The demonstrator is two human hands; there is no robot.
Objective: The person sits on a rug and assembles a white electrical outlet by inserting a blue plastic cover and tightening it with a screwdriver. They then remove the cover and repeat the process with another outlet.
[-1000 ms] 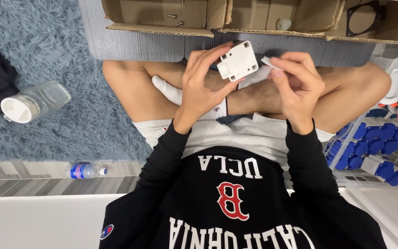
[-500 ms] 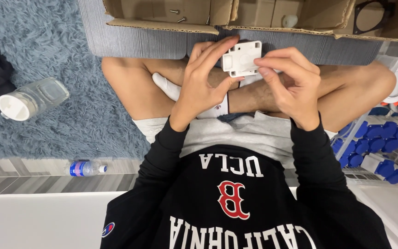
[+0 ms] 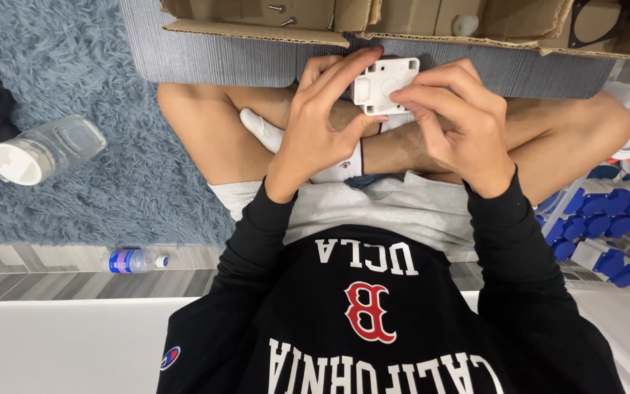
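I sit cross-legged on a rug and hold a small white square plastic housing above my shins. My left hand grips its left edge, with the thumb under it and the fingers stretched over its top. My right hand presses its fingertips on the part's right side and front face. The face towards me shows moulded ribs and holes. What lies behind the part is hidden by my fingers.
An open cardboard box with loose screws lies ahead, and a second box beside it. A clear jar lies on the blue rug at left, a small water bottle on the floor. Blue-capped white parts fill a tray at right.
Both hands have lifted the white part slightly away from me and turned it. My right fingers moved from its right edge onto its face.
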